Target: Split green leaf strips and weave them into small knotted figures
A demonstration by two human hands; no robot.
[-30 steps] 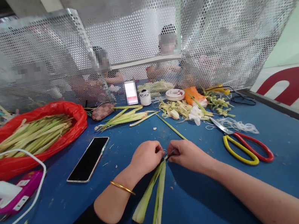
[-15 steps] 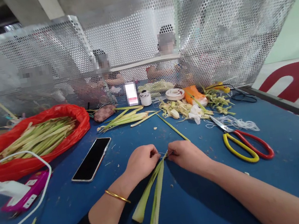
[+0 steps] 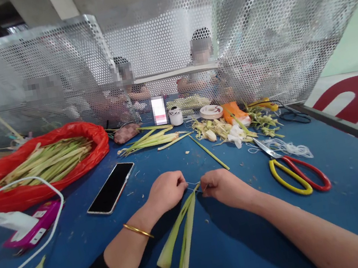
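Two pale green leaf strips (image 3: 182,234) lie on the blue table (image 3: 240,252), their far ends meeting between my hands. My left hand (image 3: 167,191), a gold bangle on its wrist, is closed in a pinch on one end of a thin white thread (image 3: 193,186). My right hand (image 3: 222,187) pinches the other end. The thread runs taut between the two hands, right at the top of the strips.
Scissors with yellow and red handles (image 3: 291,170) lie to the right beside loose white thread. A black phone (image 3: 111,188) lies to the left, a red bag of green stalks (image 3: 43,163) beyond it, a charger and magenta device (image 3: 29,223) at the left edge. Leaf scraps, a thread spool and a perforated metal screen stand at the back, people behind it.
My hands have drawn slightly apart, so the thread now shows taut between them. The leaf strips stay in place.
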